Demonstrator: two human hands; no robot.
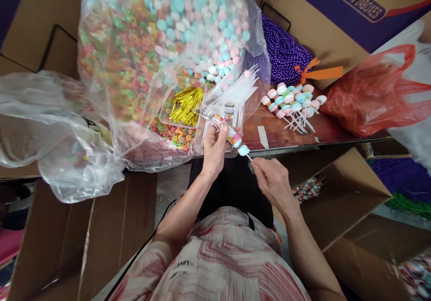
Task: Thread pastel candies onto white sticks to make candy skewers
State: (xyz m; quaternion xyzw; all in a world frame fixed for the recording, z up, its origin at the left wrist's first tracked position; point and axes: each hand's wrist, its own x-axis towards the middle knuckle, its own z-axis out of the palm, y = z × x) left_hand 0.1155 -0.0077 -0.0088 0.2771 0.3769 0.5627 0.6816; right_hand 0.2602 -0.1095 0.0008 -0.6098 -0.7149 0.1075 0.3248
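Observation:
My right hand (pixel 271 180) pinches the lower end of a thin white stick that carries a candy skewer (pixel 237 143) of pastel pieces. My left hand (pixel 213 146) closes its fingers round the upper end of the same skewer, by a clear plastic sleeve (pixel 222 117). Both hands work just in front of the table edge. A clear tray (pixel 183 108) behind them holds gold twist ties and a bundle of white sticks (pixel 235 90).
A big clear bag of pastel and coloured ring candies (pixel 161 36) fills the table's left. Finished skewers (pixel 291 101) lie to the right, with purple beads (pixel 283 52) and a red plastic bag (pixel 373 90) behind. Open cardboard boxes (pixel 340 193) stand on both sides of my lap.

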